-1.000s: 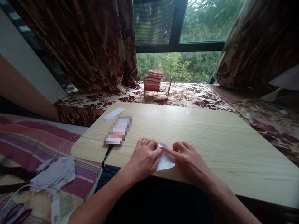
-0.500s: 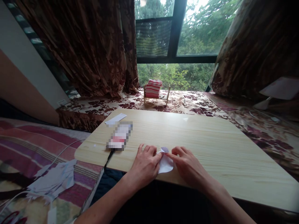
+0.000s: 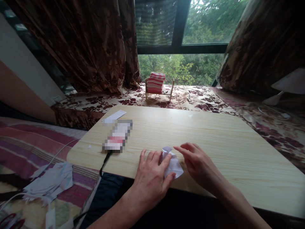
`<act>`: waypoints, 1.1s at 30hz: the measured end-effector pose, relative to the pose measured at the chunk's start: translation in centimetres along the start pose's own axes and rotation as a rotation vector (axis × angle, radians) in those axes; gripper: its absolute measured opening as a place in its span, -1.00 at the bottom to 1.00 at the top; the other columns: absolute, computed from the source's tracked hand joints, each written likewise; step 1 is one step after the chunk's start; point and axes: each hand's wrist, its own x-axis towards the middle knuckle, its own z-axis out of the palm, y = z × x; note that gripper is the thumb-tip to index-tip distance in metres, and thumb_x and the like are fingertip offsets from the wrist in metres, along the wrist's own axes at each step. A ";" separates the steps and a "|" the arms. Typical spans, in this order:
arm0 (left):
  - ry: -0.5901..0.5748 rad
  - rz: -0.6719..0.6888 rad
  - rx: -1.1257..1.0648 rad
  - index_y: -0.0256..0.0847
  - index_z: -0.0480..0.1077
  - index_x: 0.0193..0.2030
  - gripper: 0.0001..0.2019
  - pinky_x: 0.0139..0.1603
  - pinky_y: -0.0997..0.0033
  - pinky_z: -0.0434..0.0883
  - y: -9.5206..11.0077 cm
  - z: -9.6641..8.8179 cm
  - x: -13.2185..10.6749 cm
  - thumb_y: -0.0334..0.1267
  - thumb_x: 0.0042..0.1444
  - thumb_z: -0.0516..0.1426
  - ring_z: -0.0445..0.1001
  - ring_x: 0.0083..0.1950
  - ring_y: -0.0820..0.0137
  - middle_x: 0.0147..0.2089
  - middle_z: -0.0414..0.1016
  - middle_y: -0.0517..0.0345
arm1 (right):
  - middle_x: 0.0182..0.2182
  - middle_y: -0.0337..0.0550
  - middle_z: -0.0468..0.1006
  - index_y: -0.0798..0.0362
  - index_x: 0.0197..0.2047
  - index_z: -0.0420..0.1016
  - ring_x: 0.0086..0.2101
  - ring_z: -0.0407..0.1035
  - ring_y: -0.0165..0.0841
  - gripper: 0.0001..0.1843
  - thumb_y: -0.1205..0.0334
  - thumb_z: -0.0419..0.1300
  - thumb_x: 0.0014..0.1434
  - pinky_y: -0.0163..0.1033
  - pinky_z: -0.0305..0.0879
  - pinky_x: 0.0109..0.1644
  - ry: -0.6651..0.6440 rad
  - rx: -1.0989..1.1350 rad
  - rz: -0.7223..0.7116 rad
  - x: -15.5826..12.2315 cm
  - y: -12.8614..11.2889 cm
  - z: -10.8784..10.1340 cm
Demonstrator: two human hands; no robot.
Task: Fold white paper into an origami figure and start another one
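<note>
Head view: the small folded white paper (image 3: 175, 165) lies at the 6 o'clock edge of the table (image 3: 214, 133). The left hand (image 3: 151, 179) presses it with spread, flat fingers. The right hand (image 3: 200, 162), loosely extended and holding nothing, sits just at its 3 o'clock side. Uneven pressure could skew the crease or push the paper off the near edge.

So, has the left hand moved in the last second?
Yes. Measured against the table's near edge, the left hand slid toward the person and rightward, its fingers now spread over the folded paper.
</note>
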 end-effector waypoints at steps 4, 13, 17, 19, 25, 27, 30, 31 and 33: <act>-0.014 -0.055 -0.005 -0.05 0.18 0.27 -0.49 0.33 -0.22 -0.10 1.1 -0.2 -0.2 0.05 0.24 -0.08 0.16 0.28 0.14 0.27 0.24 -0.01 | -0.18 0.08 0.45 0.21 0.03 0.46 -0.16 0.28 -0.17 -0.48 0.59 -0.07 0.06 0.00 0.37 -0.11 0.036 -0.033 -0.011 0.8 -0.8 -0.2; -0.055 -0.144 0.005 -0.25 0.17 0.28 -0.38 0.32 -0.29 -0.11 2.5 1.8 0.3 0.13 0.24 -0.18 0.09 0.34 0.04 0.32 0.18 -0.17 | -0.07 0.11 0.45 0.19 0.04 0.47 -0.08 0.24 -0.12 -0.46 0.59 -0.06 0.03 0.06 0.35 -0.07 -0.038 -0.046 -0.040 1.9 -2.4 -0.5; -0.039 -0.121 0.036 -0.33 0.12 0.31 -0.34 0.33 -0.27 -0.08 2.1 2.7 -0.1 0.12 0.24 -0.19 0.07 0.36 0.04 0.34 0.15 -0.19 | -0.07 0.07 0.47 0.15 0.01 0.49 -0.08 0.25 -0.14 -0.44 0.61 -0.05 -0.01 0.03 0.33 -0.05 -0.128 -0.043 -0.030 2.1 -2.6 -0.4; -0.019 -0.113 0.044 -0.34 0.10 0.32 -0.34 0.32 -0.26 -0.06 2.0 3.0 -0.2 0.12 0.25 -0.18 0.07 0.35 0.04 0.34 0.16 -0.17 | -0.10 0.03 0.49 0.11 -0.01 0.51 -0.09 0.26 -0.16 -0.43 0.63 -0.05 -0.03 0.01 0.31 -0.03 -0.159 -0.050 -0.029 2.2 -2.6 -0.3; -0.003 -0.109 0.036 -0.35 0.12 0.31 -0.34 0.31 -0.28 -0.05 1.8 3.4 -0.1 0.10 0.24 -0.13 0.09 0.34 0.03 0.33 0.19 -0.15 | -0.13 -0.01 0.53 0.07 -0.07 0.53 -0.12 0.30 -0.20 -0.46 0.63 -0.04 -0.02 -0.03 0.33 -0.04 -0.168 -0.063 -0.064 2.3 -2.3 -0.1; -0.014 -0.115 0.029 -0.37 0.11 0.31 -0.33 0.31 -0.29 -0.07 1.9 3.3 -0.1 0.10 0.23 -0.12 0.08 0.34 0.02 0.33 0.18 -0.17 | -0.13 -0.02 0.55 0.06 -0.12 0.54 -0.12 0.31 -0.21 -0.50 0.62 -0.03 -0.01 -0.05 0.34 -0.05 -0.172 -0.056 -0.089 2.4 -2.1 -0.2; -0.016 -0.126 0.016 -0.38 0.12 0.31 -0.34 0.32 -0.29 -0.10 1.9 3.0 -0.2 0.09 0.23 -0.11 0.06 0.35 0.02 0.33 0.17 -0.19 | -0.15 -0.05 0.56 0.03 -0.12 0.55 -0.14 0.33 -0.24 -0.52 0.61 -0.01 0.01 -0.08 0.35 -0.06 -0.195 -0.041 -0.125 2.7 -2.0 -0.4; -0.012 -0.130 0.010 -0.36 0.13 0.30 -0.35 0.33 -0.28 -0.11 1.9 3.0 -0.2 0.08 0.23 -0.10 0.05 0.36 0.03 0.33 0.17 -0.19 | -0.15 -0.06 0.56 0.03 -0.11 0.55 -0.14 0.34 -0.24 -0.52 0.60 0.00 0.02 -0.08 0.35 -0.06 -0.205 -0.042 -0.133 2.7 -2.0 -0.4; -0.005 -0.140 -0.008 -0.34 0.14 0.30 -0.37 0.33 -0.26 -0.11 2.0 2.9 -0.2 0.08 0.22 -0.07 0.06 0.35 0.04 0.33 0.17 -0.18 | -0.14 -0.06 0.56 0.02 -0.09 0.55 -0.13 0.33 -0.22 -0.53 0.59 0.02 0.04 -0.06 0.34 -0.06 -0.226 -0.049 -0.140 2.7 -2.1 -0.5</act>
